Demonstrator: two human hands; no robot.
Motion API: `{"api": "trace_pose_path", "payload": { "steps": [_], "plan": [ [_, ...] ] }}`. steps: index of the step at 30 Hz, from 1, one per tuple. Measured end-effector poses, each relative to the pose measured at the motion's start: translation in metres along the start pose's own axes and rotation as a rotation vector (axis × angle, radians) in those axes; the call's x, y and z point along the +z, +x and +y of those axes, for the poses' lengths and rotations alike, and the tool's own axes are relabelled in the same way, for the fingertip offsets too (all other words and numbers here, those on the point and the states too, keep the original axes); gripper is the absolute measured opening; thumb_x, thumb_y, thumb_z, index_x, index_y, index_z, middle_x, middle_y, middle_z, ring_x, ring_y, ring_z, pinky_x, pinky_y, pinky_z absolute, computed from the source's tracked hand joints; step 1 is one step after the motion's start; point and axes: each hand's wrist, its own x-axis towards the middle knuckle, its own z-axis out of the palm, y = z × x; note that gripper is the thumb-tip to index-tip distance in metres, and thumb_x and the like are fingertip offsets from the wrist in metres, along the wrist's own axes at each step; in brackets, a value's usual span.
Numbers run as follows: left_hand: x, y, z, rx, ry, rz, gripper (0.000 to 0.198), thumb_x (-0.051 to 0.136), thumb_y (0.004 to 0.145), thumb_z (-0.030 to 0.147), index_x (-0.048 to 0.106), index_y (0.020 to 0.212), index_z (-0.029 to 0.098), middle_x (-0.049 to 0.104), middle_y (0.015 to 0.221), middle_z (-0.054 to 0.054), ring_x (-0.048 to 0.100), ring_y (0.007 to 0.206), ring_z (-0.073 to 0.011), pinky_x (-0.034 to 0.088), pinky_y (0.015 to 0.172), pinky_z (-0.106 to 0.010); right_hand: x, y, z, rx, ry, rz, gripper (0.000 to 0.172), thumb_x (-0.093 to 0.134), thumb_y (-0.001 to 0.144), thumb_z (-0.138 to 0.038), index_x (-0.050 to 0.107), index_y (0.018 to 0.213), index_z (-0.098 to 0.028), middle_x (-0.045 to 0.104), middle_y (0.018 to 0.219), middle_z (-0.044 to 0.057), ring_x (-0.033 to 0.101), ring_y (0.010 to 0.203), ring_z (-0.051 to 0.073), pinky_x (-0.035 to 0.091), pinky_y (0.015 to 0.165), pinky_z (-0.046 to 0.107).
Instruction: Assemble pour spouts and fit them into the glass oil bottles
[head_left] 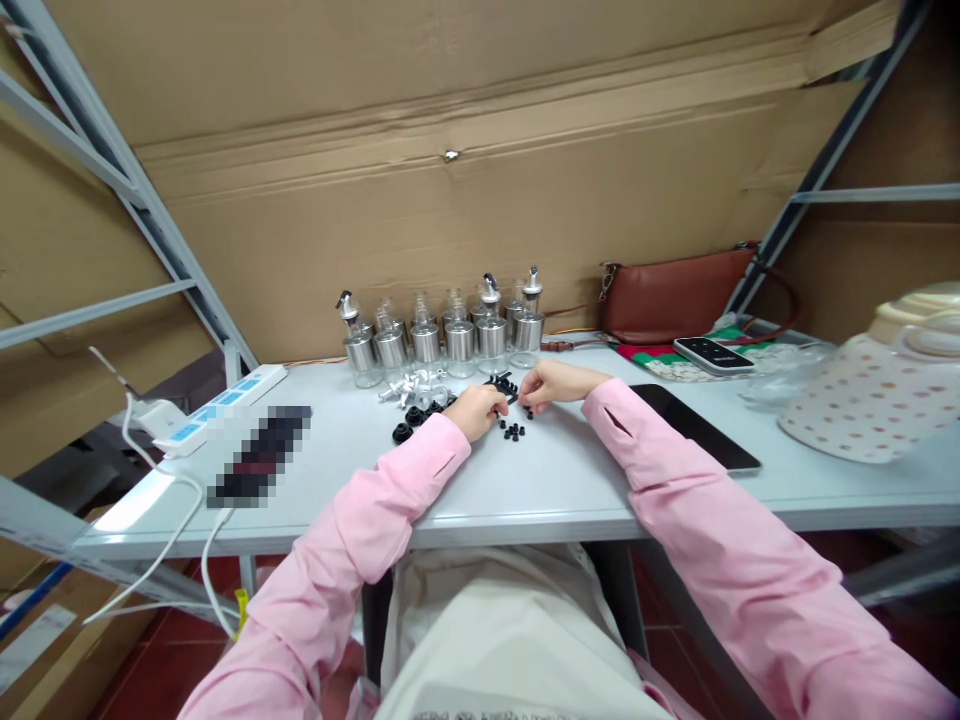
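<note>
Pieces (514,433), small, black, lie clustered at five o'clock from fingertips of left hand (478,412), seven from right hand (553,383), both near, both curled, contents cannot tell.

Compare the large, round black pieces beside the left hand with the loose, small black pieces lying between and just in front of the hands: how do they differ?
Size: each of the large black pieces is clearly wider than any of the small black pieces.
Place: the large black pieces lie left of the left hand; the small black pieces lie to its right.
Shared: both are black and lie on the pale, smooth tabletop.
</note>
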Motion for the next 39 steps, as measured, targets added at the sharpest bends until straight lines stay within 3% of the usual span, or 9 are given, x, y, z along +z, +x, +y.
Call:
{"api": "trace_pose_path", "payload": {
  "steps": [12,17,21,28,32,39],
  "plan": [
    [-0.004,-0.003,-0.003,0.07,-0.038,-0.035,0.04,0.041,0.061,-0.008,0.063,0.087,0.013,0.061,0.087,-0.004,0.059,0.078,-0.0112,0.048,0.074,-0.023,0.001,0.001,0.002,0.016,0.198,-0.036,0.043,0.074,0.05,-0.046,0.066,0.074,-0.012,0.066,0.069,0.004,0.064,0.065,0.015,0.054,0.068,0.028],
    [-0.01,-0.008,0.002,0.108,-0.037,-0.084,0.037,0.054,0.061,0.002,0.062,0.095,0.013,0.06,0.091,-0.005,0.058,0.082,-0.0137,0.047,0.078,-0.024,-0.001,-0.002,0.001,0.088,0.223,-0.088,0.045,0.073,0.054,-0.047,0.066,0.077,-0.01,0.067,0.069,0.006,0.066,0.068,0.016,0.055,0.071,0.028],
    [-0.01,-0.009,0.004,0.099,-0.014,-0.13,0.033,0.061,0.064,0.011,0.063,0.097,0.011,0.061,0.089,-0.006,0.058,0.077,-0.0127,0.047,0.076,-0.024,0.001,-0.004,-0.004,0.13,0.286,-0.119,0.047,0.076,0.048,-0.047,0.066,0.075,-0.009,0.068,0.068,0.006,0.067,0.067,0.017,0.055,0.072,0.027],
    [-0.012,-0.006,0.003,0.066,-0.078,-0.166,0.035,0.072,0.062,0.021,0.064,0.094,0.013,0.062,0.086,-0.003,0.059,0.07,-0.0107,0.048,0.071,-0.022,0.007,-0.005,-0.011,0.092,0.262,-0.179,0.043,0.076,0.048,-0.044,0.069,0.075,-0.012,0.069,0.069,0.003,0.067,0.07,0.017,0.054,0.073,0.026],
    [-0.022,-0.006,0.003,0.078,0.02,-0.146,0.035,0.074,0.06,0.021,0.065,0.093,0.014,0.064,0.09,-0.004,0.06,0.081,-0.0146,0.046,0.077,-0.023,0.008,-0.004,-0.011,0.071,0.25,-0.221,0.047,0.077,0.046,-0.042,0.07,0.082,-0.013,0.069,0.071,0.001,0.067,0.07,0.015,0.053,0.075,0.025],
    [-0.022,-0.008,0.005,0.01,0.121,-0.228,0.024,0.063,0.071,0.014,0.065,0.095,0.015,0.068,0.081,-0.002,0.061,0.074,-0.0124,0.044,0.069,-0.02,0.012,-0.003,-0.013,0.009,0.253,-0.27,0.048,0.075,0.049,-0.041,0.069,0.086,-0.011,0.069,0.075,0.002,0.066,0.071,0.014,0.052,0.072,0.023]
  ]
}}
